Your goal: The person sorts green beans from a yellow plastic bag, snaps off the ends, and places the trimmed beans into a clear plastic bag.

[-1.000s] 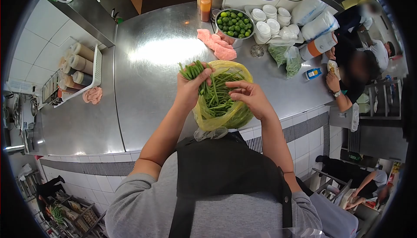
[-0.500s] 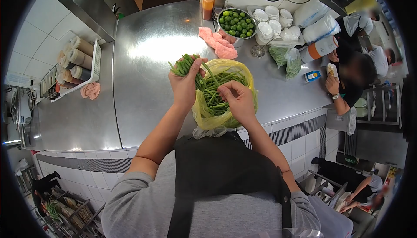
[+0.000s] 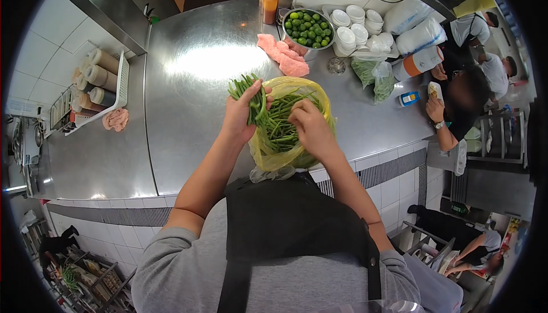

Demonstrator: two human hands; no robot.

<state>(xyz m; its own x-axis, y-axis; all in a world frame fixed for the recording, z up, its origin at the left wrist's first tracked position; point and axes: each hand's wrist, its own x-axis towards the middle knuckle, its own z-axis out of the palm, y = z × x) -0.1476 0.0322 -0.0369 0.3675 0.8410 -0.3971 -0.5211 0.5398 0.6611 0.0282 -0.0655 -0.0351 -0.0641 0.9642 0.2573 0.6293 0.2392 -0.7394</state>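
A bunch of green beans point(image 3: 254, 99) is held in my left hand point(image 3: 238, 114), above the left rim of a yellow plastic bag point(image 3: 326, 103). More green beans point(image 3: 281, 123) fill the open bag, which stands on the steel counter point(image 3: 188, 113). My right hand point(image 3: 311, 127) is over the right side of the bag, its fingers bent and pinched together at the beans. Whatever is between those fingertips is too small to make out.
Behind the bag lie a pink cloth point(image 3: 283, 56) and a bowl of limes point(image 3: 309, 29). White bowls point(image 3: 345, 39), a bag of greens point(image 3: 374, 76) and a blue-labelled bottle point(image 3: 409, 99) are to the right. A co-worker's hand point(image 3: 435, 108) holds food. Sauce bottles point(image 3: 104, 79) stand left.
My right hand has moved slightly up and closed its fingers at the beans. The single bean that stretched between my hands no longer shows there. My left hand has turned slightly with its bunch.
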